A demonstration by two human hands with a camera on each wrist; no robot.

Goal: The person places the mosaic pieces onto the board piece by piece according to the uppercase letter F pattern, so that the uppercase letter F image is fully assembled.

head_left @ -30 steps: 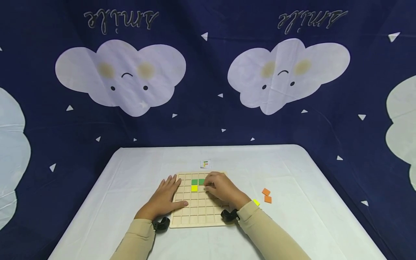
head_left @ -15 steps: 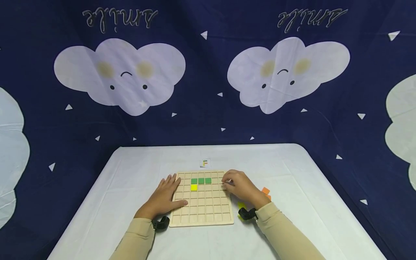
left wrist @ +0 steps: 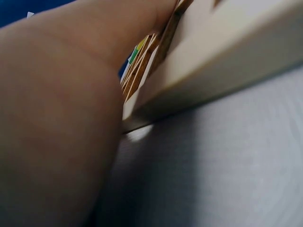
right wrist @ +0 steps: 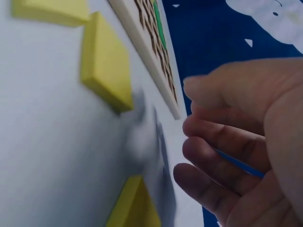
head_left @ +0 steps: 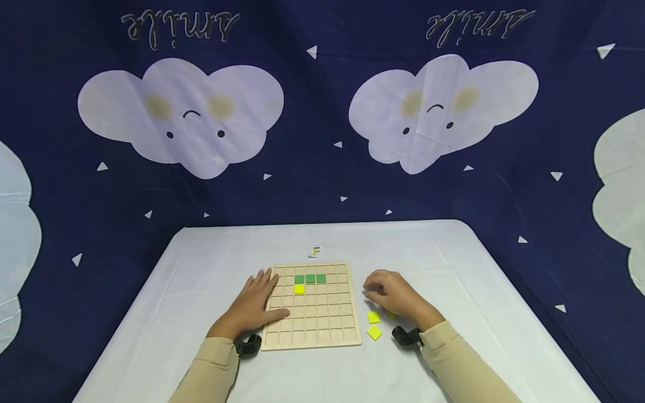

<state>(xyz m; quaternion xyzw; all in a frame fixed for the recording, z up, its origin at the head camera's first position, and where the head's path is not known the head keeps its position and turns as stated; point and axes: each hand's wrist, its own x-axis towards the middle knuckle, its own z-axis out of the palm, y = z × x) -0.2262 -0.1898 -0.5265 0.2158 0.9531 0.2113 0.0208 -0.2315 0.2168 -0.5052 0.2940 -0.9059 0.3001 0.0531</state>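
My left hand lies spread along the left edge of a wooden grid board, its thumb reaching over the squares. Three green square tiles form a row in the board's upper part. Below the leftmost green one sits a yellow tile. Off the board's right side, my right hand hovers with loosely bent fingers and nothing between them. Yellow tiles lie on the cloth below it; the right wrist view shows one thick yellow tile close up. The orange tiles are hidden behind the right hand.
A small printed card with a coloured grid pattern lies beyond the board. A white cloth covers the table. Behind it hangs a dark blue curtain with clouds and triangles.
My right hand has let go of the third green tile, now in the row, and moved right, off the board to above the loose tiles. The left hand stays in place.
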